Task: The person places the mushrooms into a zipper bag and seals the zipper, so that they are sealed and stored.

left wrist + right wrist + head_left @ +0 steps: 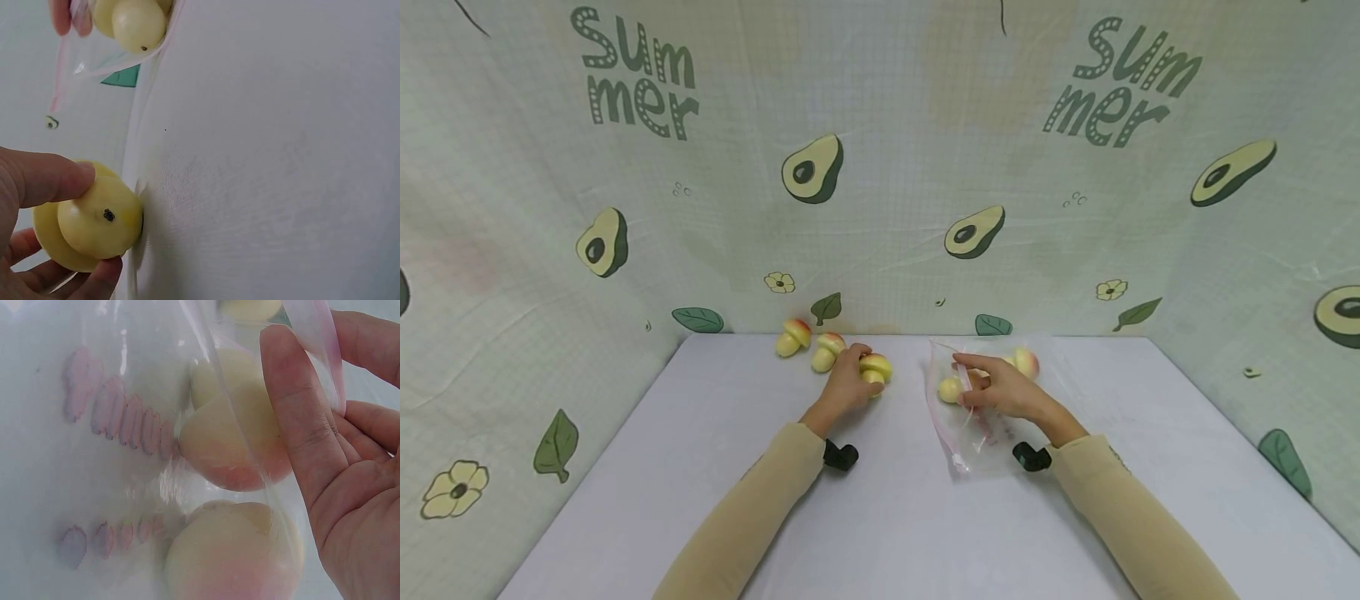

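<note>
My left hand [846, 387] grips a toy mushroom [876, 364], pale yellow with a rounded cap, low over the white table. Close up in the left wrist view, the thumb lies on top and the fingers curl underneath, and a dark dot marks the stem end. Over to the right, my right hand [1009, 392] pinches the pink-edged mouth of a clear zip bag [953, 442]. Inside the bag lie mushrooms of the same kind, seen through the plastic in the right wrist view: one mushroom [231, 447] beside the thumb and another mushroom [231, 562] below it.
Two more toy mushrooms, one mushroom [792, 337] and a nearer mushroom [827, 353], lie left of my left hand at the table's back edge. Behind the white table [880, 517] hangs a printed cloth [880, 108] with avocados, which also runs along both sides.
</note>
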{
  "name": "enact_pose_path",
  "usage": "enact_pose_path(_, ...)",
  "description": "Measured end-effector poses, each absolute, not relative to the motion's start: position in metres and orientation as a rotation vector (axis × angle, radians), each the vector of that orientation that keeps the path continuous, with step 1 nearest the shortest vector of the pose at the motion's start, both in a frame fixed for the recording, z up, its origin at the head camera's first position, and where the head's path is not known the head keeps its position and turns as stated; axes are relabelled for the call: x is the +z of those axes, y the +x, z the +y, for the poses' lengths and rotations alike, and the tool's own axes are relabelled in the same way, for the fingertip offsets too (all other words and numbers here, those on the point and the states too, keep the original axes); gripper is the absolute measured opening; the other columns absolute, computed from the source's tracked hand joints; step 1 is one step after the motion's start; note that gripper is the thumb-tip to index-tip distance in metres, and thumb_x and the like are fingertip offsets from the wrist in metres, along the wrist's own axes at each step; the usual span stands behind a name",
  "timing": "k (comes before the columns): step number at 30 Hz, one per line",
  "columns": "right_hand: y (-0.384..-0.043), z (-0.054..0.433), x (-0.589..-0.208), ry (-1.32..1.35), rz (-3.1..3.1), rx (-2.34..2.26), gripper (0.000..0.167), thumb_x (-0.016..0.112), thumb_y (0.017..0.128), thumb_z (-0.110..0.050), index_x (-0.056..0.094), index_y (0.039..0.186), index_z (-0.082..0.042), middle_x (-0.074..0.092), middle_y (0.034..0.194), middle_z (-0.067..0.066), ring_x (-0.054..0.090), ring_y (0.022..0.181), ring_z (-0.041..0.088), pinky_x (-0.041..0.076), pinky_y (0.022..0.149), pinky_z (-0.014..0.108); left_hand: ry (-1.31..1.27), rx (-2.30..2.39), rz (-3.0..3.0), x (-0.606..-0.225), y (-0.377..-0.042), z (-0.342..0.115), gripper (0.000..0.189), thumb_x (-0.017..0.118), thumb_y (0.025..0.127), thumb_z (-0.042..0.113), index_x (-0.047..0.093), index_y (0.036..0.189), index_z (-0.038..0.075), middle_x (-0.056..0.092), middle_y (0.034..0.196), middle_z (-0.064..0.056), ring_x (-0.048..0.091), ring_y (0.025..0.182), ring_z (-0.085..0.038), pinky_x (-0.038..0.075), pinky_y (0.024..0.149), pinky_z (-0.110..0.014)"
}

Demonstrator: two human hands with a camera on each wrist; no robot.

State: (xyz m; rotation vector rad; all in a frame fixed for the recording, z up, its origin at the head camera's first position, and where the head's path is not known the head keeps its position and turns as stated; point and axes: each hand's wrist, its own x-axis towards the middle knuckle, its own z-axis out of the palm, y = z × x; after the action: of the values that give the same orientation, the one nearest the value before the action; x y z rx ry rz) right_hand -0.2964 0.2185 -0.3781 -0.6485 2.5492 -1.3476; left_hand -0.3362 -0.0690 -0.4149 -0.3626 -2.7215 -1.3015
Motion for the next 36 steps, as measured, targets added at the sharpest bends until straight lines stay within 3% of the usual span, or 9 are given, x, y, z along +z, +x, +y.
enact_pose_path(6,-0.300,0.222,-0.384,-0.666,2.536,-1.367,0.076,0.075,0.082,-0.012,0.036,0.147,-0.006,0.038,0.147,0.017,0.061,0.074,0.019,0.053,0.061,0.038,-0.344,-1.315,-2.747,-0.415,-0.333,-0.071,0.061,0.077,0.074,0.008,0.046,0.126,-0.001,0.053,0.121,-0.016,0.052,0.103,-0.026,0.045,0.089,-0.041)
enact_pose_path(13,-0.300,0.223,-0.384,-0.668,2.539,-1.366,0.077,0.076,0.081,-0.013,0.036,0.147,-0.005,0.038,0.147,0.018,0.061,0.074,0.019,0.052,0.059,0.037,-0.443,-1.261,-2.757,-0.415,-0.326,-0.072,0.061,0.071,0.072,0.001,0.051,0.129,0.007,0.053,0.121,-0.016,0.052,0.105,-0.029,0.046,0.087,-0.042)
enact_pose_path(23,-0.288,0.215,-0.367,-0.657,2.554,-1.333,0.072,0.071,0.084,-0.005,0.036,0.145,0.000,0.038,0.146,0.021,0.061,0.080,0.022,0.053,0.063,0.037,-0.471,-1.274,-2.747,-0.417,-0.321,-0.068,0.059,0.071,0.073,-0.002,0.050,0.127,0.008,0.049,0.121,-0.019,0.055,0.102,-0.029,0.048,0.085,-0.039)
enact_pose_path(26,-0.280,0.211,-0.356,-0.666,2.563,-1.317,0.070,0.070,0.084,-0.003,0.036,0.144,0.003,0.038,0.146,0.023,0.061,0.086,0.025,0.052,0.065,0.033,-0.471,-1.252,-2.758,-0.418,-0.321,-0.068,0.060,0.069,0.073,-0.001,0.049,0.128,0.010,0.054,0.115,-0.018,0.055,0.100,-0.027,0.048,0.082,-0.038)
enact_pose_path(31,-0.274,0.209,-0.350,-0.661,2.567,-1.312,0.068,0.069,0.084,-0.003,0.037,0.144,0.003,0.038,0.146,0.022,0.062,0.089,0.025,0.052,0.067,0.030,-0.472,-1.264,-2.780,-0.419,-0.320,-0.069,0.062,0.067,0.074,0.001,0.047,0.131,0.014,0.059,0.095,-0.010,0.053,0.082,-0.021,0.044,0.069,-0.032)
enact_pose_path(36,-0.275,0.210,-0.352,-0.656,2.567,-1.315,0.069,0.070,0.084,-0.004,0.037,0.144,0.002,0.038,0.146,0.022,0.060,0.089,0.025,0.051,0.066,0.028,-0.490,-1.307,-2.782,-0.420,-0.318,-0.068,0.061,0.067,0.075,0.001,0.047,0.131,0.014,0.059,0.095,-0.009,0.052,0.080,-0.020,0.044,0.067,-0.030)
